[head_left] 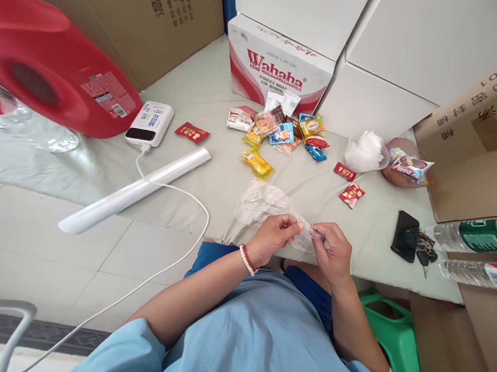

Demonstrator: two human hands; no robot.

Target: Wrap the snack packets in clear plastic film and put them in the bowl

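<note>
A thin clear plastic bag (261,202) lies crumpled at the table's front edge. My left hand (275,237), with a beaded bracelet at the wrist, pinches the bag's gathered end between thumb and fingers. Close beside it, my right hand (332,252) is closed on the same plastic, its fingertips holding a twisted bit. Just beyond the bag sits a yellow snack packet (256,163). Behind that is a heap of small wrapped snacks (282,133). Two red packets, one of them this flowered packet (352,194), lie to the right.
On the left stand a red jug (70,68), a white power bank (150,125) with a cable, and a long white tube (134,191). A Wahaha carton (276,64) is at the back. A bundled white bag (365,151), phone (405,236), keys (426,250) and bottles are right.
</note>
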